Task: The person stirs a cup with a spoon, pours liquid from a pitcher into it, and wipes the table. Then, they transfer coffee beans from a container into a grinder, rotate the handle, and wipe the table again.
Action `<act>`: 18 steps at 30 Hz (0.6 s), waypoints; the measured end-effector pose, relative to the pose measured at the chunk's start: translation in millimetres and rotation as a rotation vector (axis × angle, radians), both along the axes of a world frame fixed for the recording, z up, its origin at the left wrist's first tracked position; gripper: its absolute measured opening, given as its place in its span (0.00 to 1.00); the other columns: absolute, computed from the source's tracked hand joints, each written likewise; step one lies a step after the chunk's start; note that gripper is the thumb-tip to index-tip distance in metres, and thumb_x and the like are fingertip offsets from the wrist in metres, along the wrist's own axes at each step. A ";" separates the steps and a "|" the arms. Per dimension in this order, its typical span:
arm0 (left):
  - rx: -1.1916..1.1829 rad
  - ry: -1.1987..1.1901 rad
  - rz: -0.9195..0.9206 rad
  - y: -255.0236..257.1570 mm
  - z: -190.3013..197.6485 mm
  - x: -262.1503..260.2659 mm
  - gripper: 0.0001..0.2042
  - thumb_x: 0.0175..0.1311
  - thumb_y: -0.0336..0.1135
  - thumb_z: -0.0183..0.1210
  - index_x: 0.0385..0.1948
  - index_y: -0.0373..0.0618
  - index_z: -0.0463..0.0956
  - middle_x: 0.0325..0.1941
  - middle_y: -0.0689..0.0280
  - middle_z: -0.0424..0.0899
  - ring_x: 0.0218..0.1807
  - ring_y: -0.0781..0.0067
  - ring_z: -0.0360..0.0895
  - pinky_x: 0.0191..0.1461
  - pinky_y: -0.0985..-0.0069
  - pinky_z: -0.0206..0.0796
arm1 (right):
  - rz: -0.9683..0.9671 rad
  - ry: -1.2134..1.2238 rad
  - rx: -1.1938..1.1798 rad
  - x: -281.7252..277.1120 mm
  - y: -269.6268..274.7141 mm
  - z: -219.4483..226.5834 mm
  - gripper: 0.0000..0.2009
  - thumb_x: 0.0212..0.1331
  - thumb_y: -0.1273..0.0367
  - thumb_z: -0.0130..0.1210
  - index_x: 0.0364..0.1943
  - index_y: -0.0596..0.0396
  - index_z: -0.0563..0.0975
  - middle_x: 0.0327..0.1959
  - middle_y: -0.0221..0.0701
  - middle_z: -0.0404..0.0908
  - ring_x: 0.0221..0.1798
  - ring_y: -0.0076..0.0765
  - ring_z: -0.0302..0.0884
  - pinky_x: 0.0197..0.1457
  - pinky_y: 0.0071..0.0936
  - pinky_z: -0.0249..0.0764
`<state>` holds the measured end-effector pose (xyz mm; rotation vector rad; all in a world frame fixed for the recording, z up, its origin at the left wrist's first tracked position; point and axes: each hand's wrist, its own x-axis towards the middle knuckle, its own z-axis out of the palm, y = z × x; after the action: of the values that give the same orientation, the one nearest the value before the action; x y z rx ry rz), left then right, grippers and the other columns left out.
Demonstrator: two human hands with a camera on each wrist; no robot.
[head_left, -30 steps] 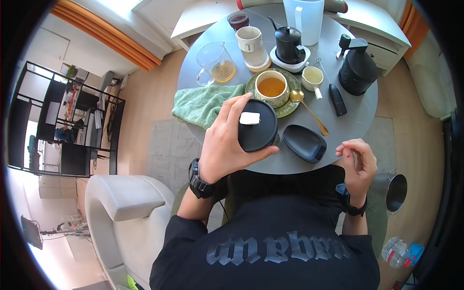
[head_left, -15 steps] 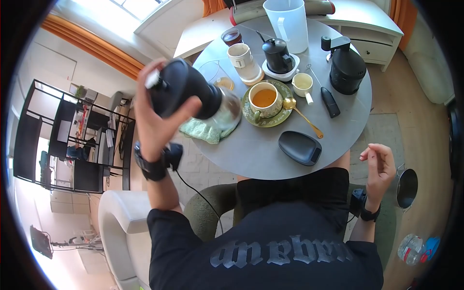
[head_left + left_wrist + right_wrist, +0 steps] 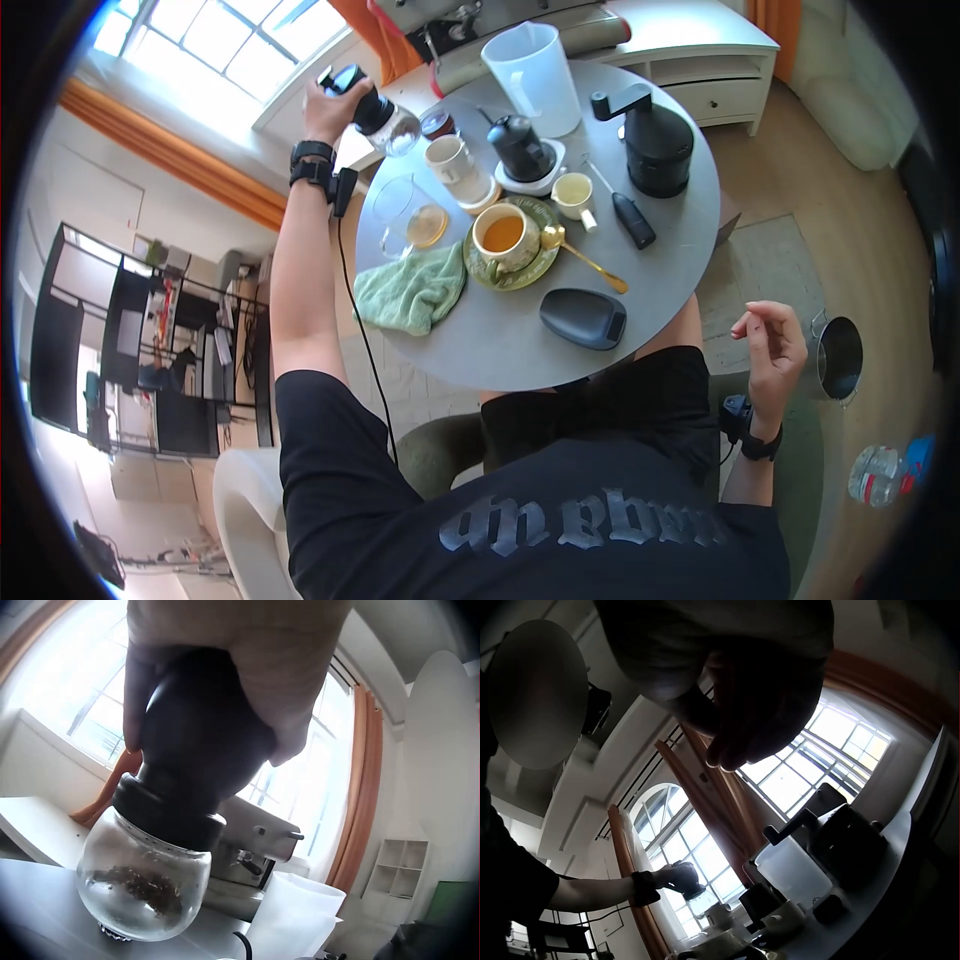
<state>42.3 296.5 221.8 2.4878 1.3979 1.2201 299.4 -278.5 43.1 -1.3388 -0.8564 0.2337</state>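
Note:
My left hand [image 3: 328,112] is stretched out to the far left of the table and grips the black top of a grinder [image 3: 372,112]. In the left wrist view its clear glass jar [image 3: 142,892] shows dark brown bits inside, hanging tilted close over the tabletop. Nearest to it stand a dark-filled glass [image 3: 437,124] and a white ribbed mug [image 3: 452,160]. My right hand [image 3: 775,355] hangs beside the table's right edge, fingers loosely bent and holding nothing. Farther in, a patterned cup [image 3: 516,258] of amber liquid sits on a green saucer [image 3: 548,262] with a gold spoon [image 3: 592,266].
A glass pitcher [image 3: 395,215] and green cloth [image 3: 415,290] lie left; a black dish [image 3: 583,318] is in front. Behind are a black kettle [image 3: 517,148], a tall translucent jug [image 3: 540,90], a small creamer [image 3: 573,200], a milk frother [image 3: 632,220] and a black crank-handled device [image 3: 658,155].
My left hand has carried the grinder from in front of my chest, out left and forward to the table's far left side. The right hand stays loosely bent at the table's right.

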 end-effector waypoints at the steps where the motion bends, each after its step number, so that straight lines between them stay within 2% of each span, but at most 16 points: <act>1: -0.002 -0.016 0.005 11.4 -10.6 5.5 0.48 0.42 0.62 0.75 0.59 0.30 0.70 0.53 0.46 0.83 0.56 0.51 0.83 0.61 0.64 0.74 | -0.015 0.000 -0.005 0.4 -4.8 -0.8 0.05 0.70 0.77 0.54 0.44 0.63 0.79 0.29 0.29 0.80 0.34 0.22 0.79 0.42 0.20 0.75; 3: -0.010 0.041 0.035 35.1 -31.1 15.2 0.48 0.43 0.61 0.75 0.60 0.30 0.70 0.54 0.44 0.82 0.58 0.49 0.81 0.64 0.62 0.72 | -0.043 0.001 -0.006 1.6 -12.1 -3.1 0.05 0.69 0.77 0.54 0.44 0.63 0.79 0.29 0.30 0.81 0.34 0.22 0.79 0.41 0.20 0.75; 4: 0.000 0.100 0.085 44.6 -41.0 20.7 0.49 0.43 0.60 0.77 0.62 0.29 0.68 0.54 0.45 0.83 0.56 0.56 0.83 0.60 0.66 0.75 | -0.056 0.003 -0.005 1.8 -15.5 -5.7 0.04 0.69 0.77 0.54 0.44 0.63 0.79 0.29 0.30 0.81 0.34 0.23 0.79 0.41 0.20 0.75; 7: -0.085 0.203 0.132 32.4 -57.4 37.5 0.48 0.45 0.60 0.74 0.63 0.31 0.68 0.56 0.43 0.82 0.59 0.50 0.82 0.65 0.64 0.72 | -0.093 0.006 -0.041 -5.0 -26.8 -7.4 0.04 0.69 0.77 0.55 0.42 0.62 0.80 0.30 0.31 0.82 0.33 0.23 0.80 0.40 0.20 0.75; 16: -0.206 0.261 0.141 46.1 -108.3 45.6 0.50 0.46 0.61 0.74 0.64 0.30 0.66 0.59 0.43 0.80 0.62 0.51 0.79 0.67 0.65 0.70 | -0.123 -0.009 -0.084 -2.2 -38.0 -12.1 0.04 0.68 0.77 0.55 0.41 0.62 0.80 0.30 0.32 0.83 0.33 0.23 0.81 0.39 0.20 0.74; 18: -0.221 0.262 0.100 48.0 -115.3 44.4 0.52 0.45 0.63 0.73 0.64 0.27 0.63 0.62 0.40 0.76 0.65 0.47 0.75 0.70 0.63 0.68 | -0.127 -0.011 -0.091 -3.1 -38.1 -12.9 0.04 0.68 0.77 0.55 0.41 0.62 0.80 0.30 0.32 0.83 0.33 0.23 0.81 0.39 0.20 0.74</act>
<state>86.7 344.5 106.5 2.5160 1.6317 0.7217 296.3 -316.6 30.2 -1.4755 -0.7746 0.1677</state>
